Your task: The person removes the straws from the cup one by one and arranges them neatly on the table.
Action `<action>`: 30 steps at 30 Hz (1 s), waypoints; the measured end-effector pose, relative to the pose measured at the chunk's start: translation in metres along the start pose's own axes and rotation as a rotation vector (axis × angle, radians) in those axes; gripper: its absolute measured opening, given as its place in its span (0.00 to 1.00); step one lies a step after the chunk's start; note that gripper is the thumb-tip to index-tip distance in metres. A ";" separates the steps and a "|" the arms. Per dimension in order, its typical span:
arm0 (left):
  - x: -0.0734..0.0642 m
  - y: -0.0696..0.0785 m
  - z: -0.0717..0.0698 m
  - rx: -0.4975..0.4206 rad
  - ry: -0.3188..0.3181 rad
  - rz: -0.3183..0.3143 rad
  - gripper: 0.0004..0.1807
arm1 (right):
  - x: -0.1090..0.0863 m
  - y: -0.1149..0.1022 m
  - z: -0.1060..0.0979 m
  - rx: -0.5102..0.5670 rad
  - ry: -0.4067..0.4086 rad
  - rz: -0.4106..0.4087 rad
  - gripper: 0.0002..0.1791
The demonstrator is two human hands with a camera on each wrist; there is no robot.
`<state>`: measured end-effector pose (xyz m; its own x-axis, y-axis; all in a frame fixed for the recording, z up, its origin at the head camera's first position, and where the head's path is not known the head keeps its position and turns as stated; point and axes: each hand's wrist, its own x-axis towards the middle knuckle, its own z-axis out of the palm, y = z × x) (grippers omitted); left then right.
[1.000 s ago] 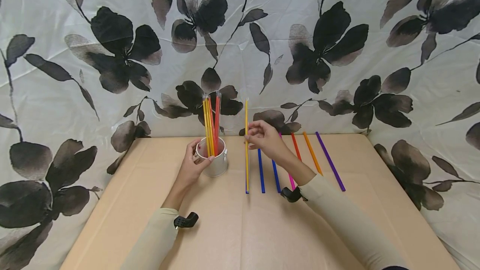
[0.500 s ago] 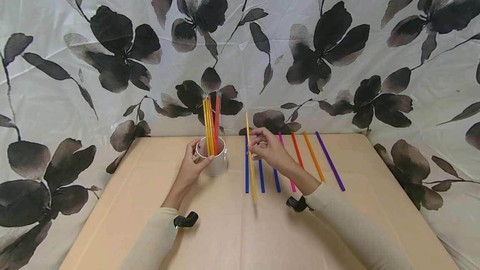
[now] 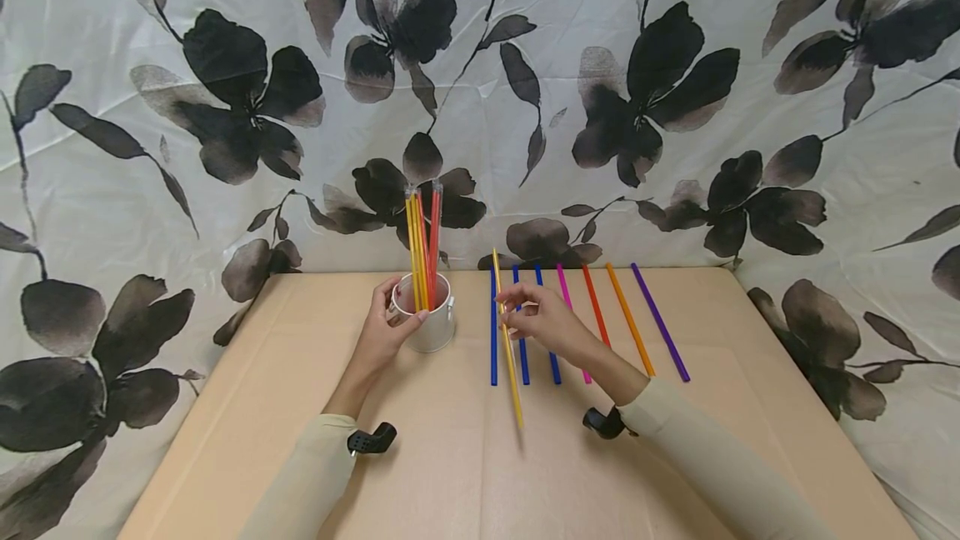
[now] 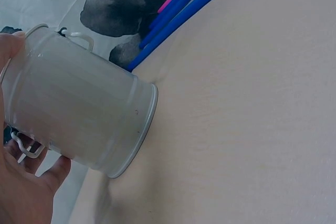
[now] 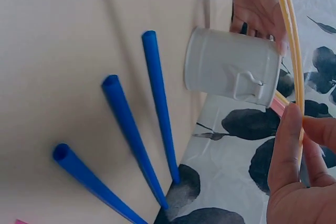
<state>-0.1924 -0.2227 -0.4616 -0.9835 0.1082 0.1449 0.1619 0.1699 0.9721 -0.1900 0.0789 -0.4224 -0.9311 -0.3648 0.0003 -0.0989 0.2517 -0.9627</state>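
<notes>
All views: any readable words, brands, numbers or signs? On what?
No readable text in any view.
Bucket: no lettering shows; specks near its base too small to make out.
Blue straws, yellow straw: none visible.
Black wrist devices: too small to tell.
Cloth: floral print only.

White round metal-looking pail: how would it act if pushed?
The white round metal-looking pail is probably rigid: no dent shows where the left hand grips it. Pushed high, it may tip, since long, thin yellow and red sticks rise well above it. On its side, it could roll until a white loop handle caught.
</notes>
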 end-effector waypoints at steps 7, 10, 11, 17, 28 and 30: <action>-0.003 0.002 -0.003 -0.002 -0.016 0.013 0.45 | -0.009 0.009 0.008 -0.017 -0.014 0.018 0.17; -0.004 0.002 -0.005 -0.005 -0.018 0.018 0.46 | -0.011 0.014 0.011 -0.033 -0.008 0.030 0.16; -0.004 0.002 -0.005 -0.006 -0.019 0.019 0.46 | -0.012 0.014 0.012 -0.040 -0.005 0.041 0.15; -0.005 0.001 -0.006 -0.011 -0.023 0.018 0.46 | -0.015 0.021 0.019 -0.113 0.026 0.121 0.11; -0.004 0.000 -0.006 -0.027 -0.031 0.013 0.46 | -0.017 0.035 0.029 -0.252 -0.003 0.179 0.13; -0.004 0.000 -0.006 -0.031 -0.032 0.016 0.46 | -0.018 0.038 0.030 -0.261 -0.018 0.186 0.12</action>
<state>-0.1892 -0.2292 -0.4614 -0.9776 0.1420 0.1554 0.1749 0.1370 0.9750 -0.1663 0.0676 -0.4668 -0.9355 -0.3064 -0.1762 -0.0166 0.5362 -0.8440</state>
